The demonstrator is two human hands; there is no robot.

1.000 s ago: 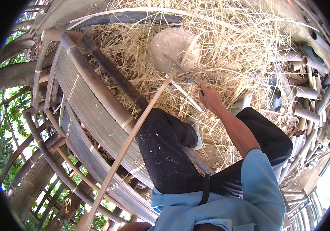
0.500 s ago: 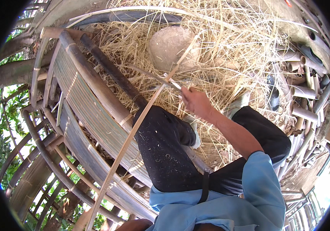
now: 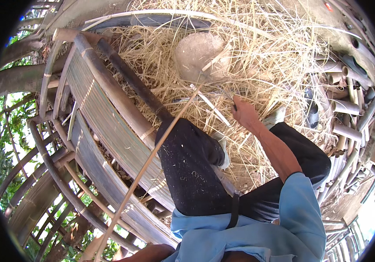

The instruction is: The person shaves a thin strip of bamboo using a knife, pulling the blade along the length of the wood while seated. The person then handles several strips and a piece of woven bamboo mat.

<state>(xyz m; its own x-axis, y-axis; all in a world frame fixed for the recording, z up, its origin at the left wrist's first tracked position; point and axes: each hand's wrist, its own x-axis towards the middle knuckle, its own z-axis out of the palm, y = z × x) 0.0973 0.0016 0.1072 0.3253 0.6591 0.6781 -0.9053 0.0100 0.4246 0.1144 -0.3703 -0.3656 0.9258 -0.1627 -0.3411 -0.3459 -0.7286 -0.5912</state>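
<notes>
While gripping a thin dark blade (image 3: 233,101) in closed fingers, right hand (image 3: 244,114) now sits higher and further right over the straw (image 3: 279,56) than half a second back, away from the strip's tip. Long bamboo strip (image 3: 152,159) slants as before from lower left, across the black-trousered knee (image 3: 189,166), up toward the round grey stone (image 3: 198,54). Left hand out of view; grip impossible to tell.
</notes>
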